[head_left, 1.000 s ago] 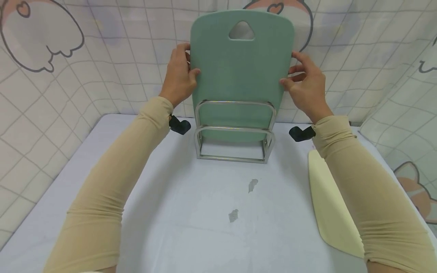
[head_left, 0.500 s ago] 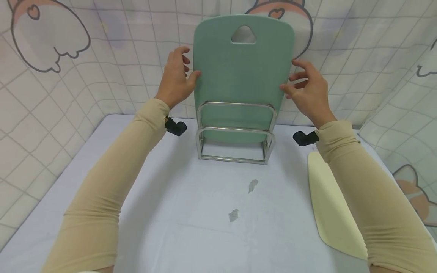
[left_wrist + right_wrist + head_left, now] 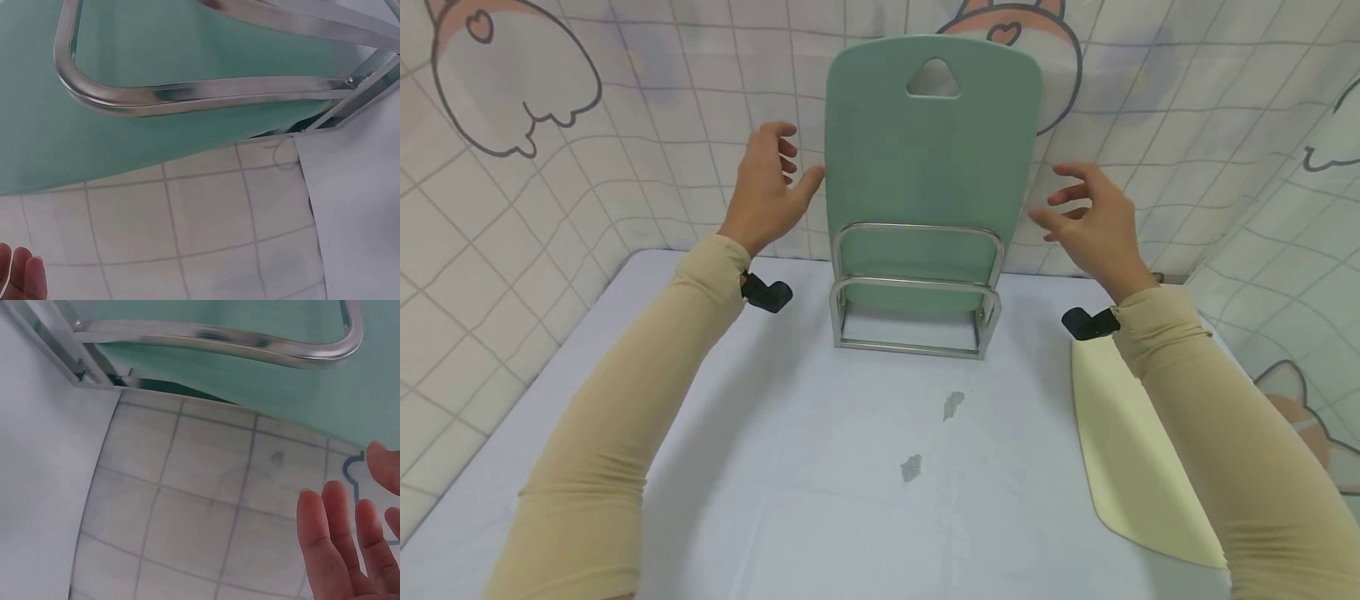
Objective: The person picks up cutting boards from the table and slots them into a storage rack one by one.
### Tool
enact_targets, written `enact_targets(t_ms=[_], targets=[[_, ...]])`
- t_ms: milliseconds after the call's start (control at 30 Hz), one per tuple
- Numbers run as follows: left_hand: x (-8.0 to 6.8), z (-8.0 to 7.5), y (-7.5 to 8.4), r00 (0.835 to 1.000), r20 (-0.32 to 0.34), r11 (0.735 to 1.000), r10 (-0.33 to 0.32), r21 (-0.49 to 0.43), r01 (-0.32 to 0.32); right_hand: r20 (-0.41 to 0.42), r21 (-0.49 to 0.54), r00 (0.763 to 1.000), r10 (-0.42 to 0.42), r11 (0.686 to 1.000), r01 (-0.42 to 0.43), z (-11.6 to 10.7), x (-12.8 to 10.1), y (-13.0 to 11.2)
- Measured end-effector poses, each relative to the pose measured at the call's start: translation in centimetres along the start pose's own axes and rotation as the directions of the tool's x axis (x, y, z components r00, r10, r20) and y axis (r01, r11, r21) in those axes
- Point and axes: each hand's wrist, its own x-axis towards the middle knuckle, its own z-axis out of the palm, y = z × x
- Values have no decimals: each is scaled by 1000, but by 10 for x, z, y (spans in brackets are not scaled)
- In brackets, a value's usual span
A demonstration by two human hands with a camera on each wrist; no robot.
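A green cutting board (image 3: pixel 928 167) with a triangular hole near its top stands upright in a steel wire rack (image 3: pixel 916 287) at the back of the table. My left hand (image 3: pixel 767 187) hovers just left of the board, fingers spread, holding nothing. Off the board's right edge, my right hand (image 3: pixel 1090 221) is also spread and apart from it. The left wrist view shows the board (image 3: pixel 125 112) behind a rack bar (image 3: pixel 200 94). In the right wrist view the board (image 3: pixel 262 369), a rack bar (image 3: pixel 219 337) and my straight fingers (image 3: pixel 337 544) appear.
A pale yellow cutting board (image 3: pixel 1131 454) lies flat on the white table (image 3: pixel 820 500) at the right, partly under my right forearm. Tiled curtain walls with cartoon prints enclose the back and sides. Two small grey marks (image 3: pixel 932 437) dot the table's middle.
Both hands have let go of the green board's side edges and drawn outward and back. The board stays standing in the rack.
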Motion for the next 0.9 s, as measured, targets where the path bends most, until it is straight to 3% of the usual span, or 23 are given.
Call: enact_targets(t_ms=[267,533,900], targets=[[-9,10,9,996,0,995,91,-38,-91,44,-36,999,29,999,-28,-5,-11,13],[-18,26,22,979,4,975,204,-87,-203,65,-45,997,49,998,-46,-8,-23,28],[-32,41,32,968,14,958,252,-146,-248,50,1,996,72,997,-72,-14,-41,47]])
